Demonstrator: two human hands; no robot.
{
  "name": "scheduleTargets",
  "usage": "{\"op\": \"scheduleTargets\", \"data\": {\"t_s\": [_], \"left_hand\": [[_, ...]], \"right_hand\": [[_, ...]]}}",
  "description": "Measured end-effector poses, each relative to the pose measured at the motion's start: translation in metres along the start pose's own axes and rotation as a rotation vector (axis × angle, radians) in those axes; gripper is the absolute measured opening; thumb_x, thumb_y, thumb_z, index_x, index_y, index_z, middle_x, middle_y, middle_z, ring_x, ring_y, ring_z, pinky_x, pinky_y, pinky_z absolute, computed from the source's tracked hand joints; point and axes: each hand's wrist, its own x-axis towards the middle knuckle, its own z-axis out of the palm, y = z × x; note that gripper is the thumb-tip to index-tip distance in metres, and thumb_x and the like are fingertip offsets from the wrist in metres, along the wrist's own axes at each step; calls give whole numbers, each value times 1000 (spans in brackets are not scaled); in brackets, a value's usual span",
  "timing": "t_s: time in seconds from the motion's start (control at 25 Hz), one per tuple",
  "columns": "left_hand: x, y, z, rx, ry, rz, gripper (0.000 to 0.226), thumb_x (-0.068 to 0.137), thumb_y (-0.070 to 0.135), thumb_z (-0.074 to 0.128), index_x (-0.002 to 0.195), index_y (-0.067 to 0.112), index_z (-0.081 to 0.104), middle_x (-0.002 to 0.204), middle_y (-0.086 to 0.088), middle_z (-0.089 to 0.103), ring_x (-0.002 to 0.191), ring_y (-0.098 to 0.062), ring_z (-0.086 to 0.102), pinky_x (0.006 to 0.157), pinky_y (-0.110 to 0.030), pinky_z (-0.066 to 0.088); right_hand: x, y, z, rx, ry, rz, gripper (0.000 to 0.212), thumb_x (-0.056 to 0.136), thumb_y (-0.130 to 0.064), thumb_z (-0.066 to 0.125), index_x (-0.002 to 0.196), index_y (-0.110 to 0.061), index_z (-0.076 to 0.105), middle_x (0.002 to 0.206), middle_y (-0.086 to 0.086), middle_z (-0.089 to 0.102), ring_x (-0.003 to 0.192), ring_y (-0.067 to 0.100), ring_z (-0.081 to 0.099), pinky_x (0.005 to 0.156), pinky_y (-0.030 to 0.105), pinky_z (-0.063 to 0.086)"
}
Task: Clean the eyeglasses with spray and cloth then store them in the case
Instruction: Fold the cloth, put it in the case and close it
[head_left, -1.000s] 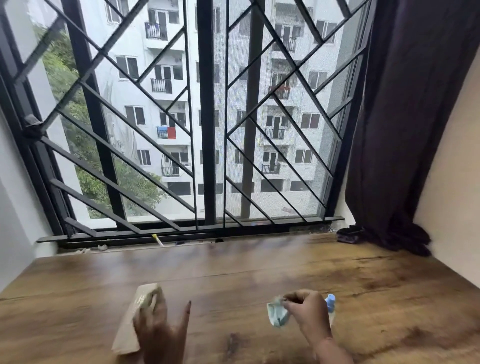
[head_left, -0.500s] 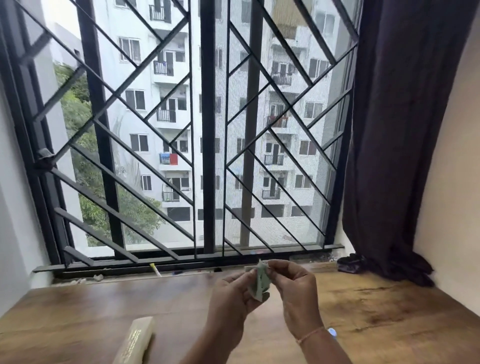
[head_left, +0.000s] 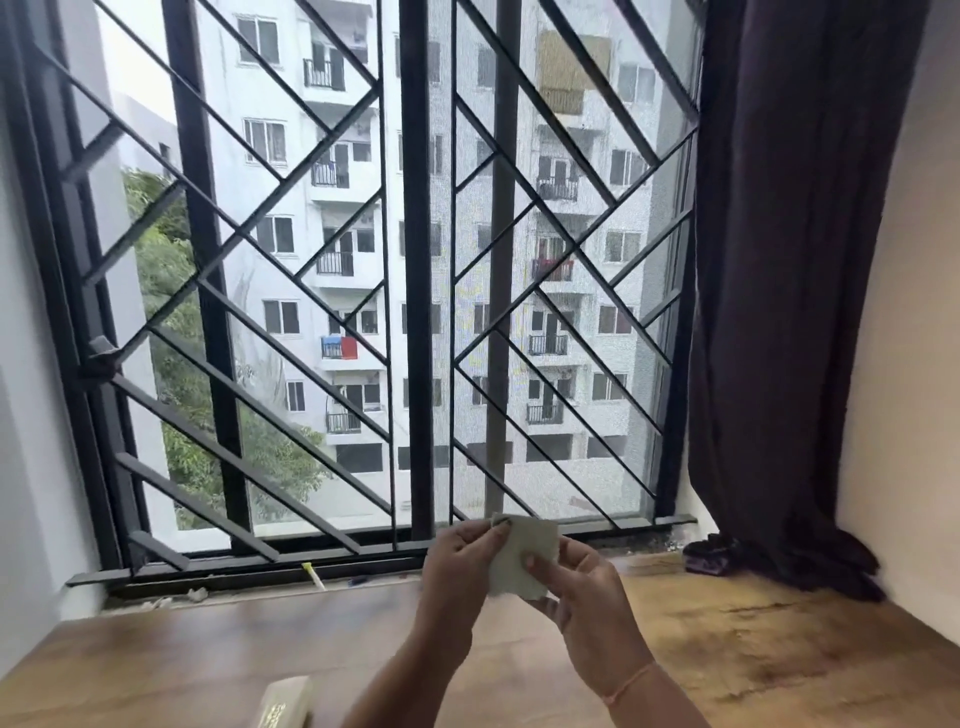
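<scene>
A small pale grey-green cleaning cloth (head_left: 522, 553) is held up flat in front of the window, raised above the wooden table. My left hand (head_left: 460, 564) pinches its upper left corner and my right hand (head_left: 587, 597) grips its lower right part, thumb on the front. A beige glasses case (head_left: 283, 704) lies shut on the table at the bottom edge, left of my left forearm. The eyeglasses and the spray bottle are out of view.
The wooden table (head_left: 753, 639) runs to a barred window (head_left: 415, 312) at the back. A dark curtain (head_left: 779, 312) hangs at the right, pooling on the table's corner. Small bits of litter lie along the window sill (head_left: 311, 574).
Both hands rose from the table; the left let go of the case. The crumpled cloth has been spread out flat between both hands. The view tilted upward, hiding the spray bottle.
</scene>
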Motion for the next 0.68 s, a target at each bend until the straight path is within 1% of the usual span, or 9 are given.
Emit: {"op": "scheduleTargets", "data": {"t_s": [0.08,0.12,0.2,0.32,0.4,0.52,0.56,0.6,0.68], "left_hand": [[3,4,-4,-25,-26,-14,21,86,11,58,74,0,71,67,-15,59,62,-23,53,59,-31,44],[3,6,-6,-34,-28,-32,21,86,13,59,74,1,72,67,-15,60,62,-23,55,58,-32,47],[5,7,-11,-80,-32,-99,20,86,14,59,79,1,71,71,-17,63,62,-25,59,55,-32,52],[9,8,-19,-253,-95,-284,19,87,8,56,88,-8,67,76,-21,68,59,-26,66,49,-30,56],[10,9,-23,-272,-127,-376,16,84,-5,52,94,-11,63,77,-22,68,55,-24,67,47,-28,56],[8,6,-27,-245,-151,-429,26,80,-18,42,96,-13,62,74,-22,68,51,-24,67,40,-23,53],[8,6,-28,-231,-150,-421,29,79,-21,41,97,-14,62,76,-24,67,53,-25,67,41,-23,53],[9,5,-29,-214,-142,-396,30,77,-22,41,97,-14,63,82,-26,67,57,-26,67,45,-24,54],[10,9,-29,-192,-115,-312,28,76,-23,44,91,-12,65,87,-26,66,65,-29,67,53,-30,57]], "right_hand": [[-1,-2,0,-11,-18,-13,36,46,-7,83,78,3,70,74,15,70,69,24,67,61,30,55],[-1,-4,2,-23,-10,-11,29,49,-4,83,74,4,71,72,15,69,66,24,66,60,29,55],[-1,-8,4,-70,16,2,18,57,-3,77,72,3,71,69,15,69,63,24,65,57,29,55],[0,-13,7,-81,75,56,5,67,-3,70,70,0,68,58,10,66,46,17,59,41,22,46],[1,-13,7,-82,114,83,4,69,-2,70,70,1,67,54,9,65,41,15,55,37,20,42],[1,-11,4,-96,126,106,4,70,1,70,72,3,67,58,13,67,44,17,59,39,21,46],[1,-11,3,-94,122,103,5,70,2,69,74,4,67,61,14,68,47,19,61,40,22,48],[1,-11,2,-90,116,88,7,70,5,68,77,4,67,64,16,67,49,20,62,42,23,49],[1,-15,1,-82,108,12,13,71,13,63,78,4,67,69,17,65,52,19,63,43,24,50]]}}
